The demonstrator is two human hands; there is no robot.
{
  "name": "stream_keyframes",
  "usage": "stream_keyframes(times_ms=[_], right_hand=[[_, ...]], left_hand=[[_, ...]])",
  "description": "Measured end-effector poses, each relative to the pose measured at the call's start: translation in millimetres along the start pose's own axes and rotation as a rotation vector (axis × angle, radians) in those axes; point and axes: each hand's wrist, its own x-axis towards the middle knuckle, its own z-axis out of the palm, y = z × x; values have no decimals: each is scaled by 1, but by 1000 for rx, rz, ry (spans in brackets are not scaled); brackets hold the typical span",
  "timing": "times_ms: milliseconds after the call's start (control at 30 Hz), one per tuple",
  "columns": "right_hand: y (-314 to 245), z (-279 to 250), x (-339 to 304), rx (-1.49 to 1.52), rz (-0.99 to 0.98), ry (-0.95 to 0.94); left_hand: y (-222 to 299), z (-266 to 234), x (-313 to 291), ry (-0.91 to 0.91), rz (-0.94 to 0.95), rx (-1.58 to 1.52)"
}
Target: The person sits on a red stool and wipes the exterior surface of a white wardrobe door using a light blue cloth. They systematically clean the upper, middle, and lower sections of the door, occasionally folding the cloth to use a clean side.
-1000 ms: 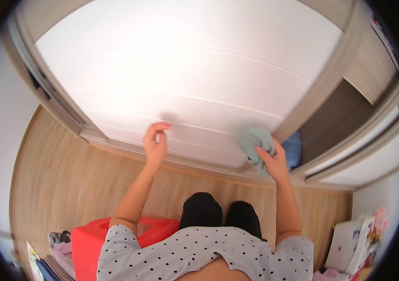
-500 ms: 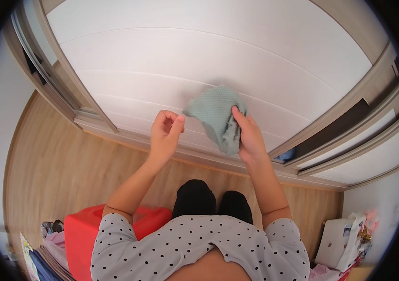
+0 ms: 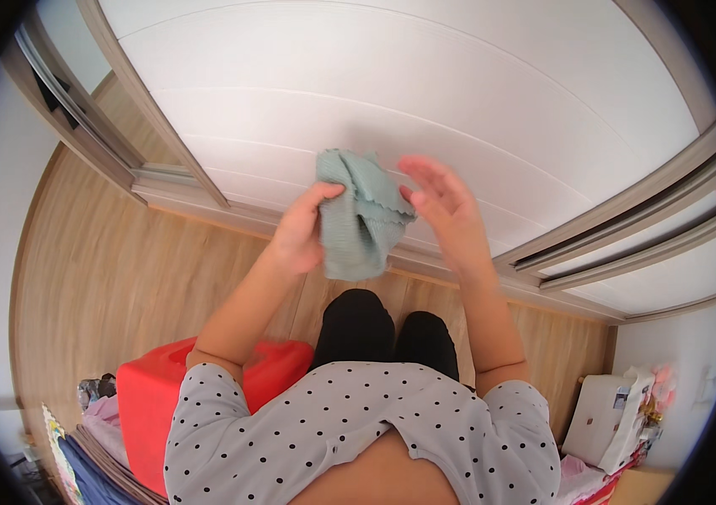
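A grey-green textured cleaning cloth (image 3: pixel 356 240), loosely folded with scalloped edges, hangs in front of the white wardrobe door. My left hand (image 3: pixel 301 227) grips its left side, thumb on top and the other fingers behind the fabric. At the cloth's right edge is my right hand (image 3: pixel 444 202), its fingers apart and partly bent. The right thumb comes close to the cloth's corner; whether it touches I cannot tell.
The white sliding door (image 3: pixel 425 76) with wood-toned frames fills the space ahead. A mirrored panel (image 3: pixel 139 126) stands left. Behind me at left are a red plastic stool (image 3: pixel 143 412) and folded clothes (image 3: pixel 93 463). A white box (image 3: pixel 598 421) sits at right on the wood floor (image 3: pixel 114 278).
The cloth has passed from my right hand to my left and moved slightly left, now more folded. My right hand has let go and opened. The door frame on the right has shifted in view.
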Motion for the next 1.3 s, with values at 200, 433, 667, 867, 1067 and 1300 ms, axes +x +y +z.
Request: stream_keyframes(times_ms=[200,433,667,867,1067,1300], right_hand=[[4,5,-9,-263,131,-3],[22,-25,1,339,408,245],[27,-33,-10,341,523,47],[35,-47,-8,-259,183,205],[-24,-33,-2,-190,114,186],[-83,-36,11,-563,58,66]], left_hand=[[0,3,0,-187,-69,-206],[3,-2,-3,-64,-74,112],[12,-18,0,-261,-111,-98],[5,-17,3,-166,-137,-89],[-13,-28,15,-155,-205,-59],[-25,-53,35,163,127,812]])
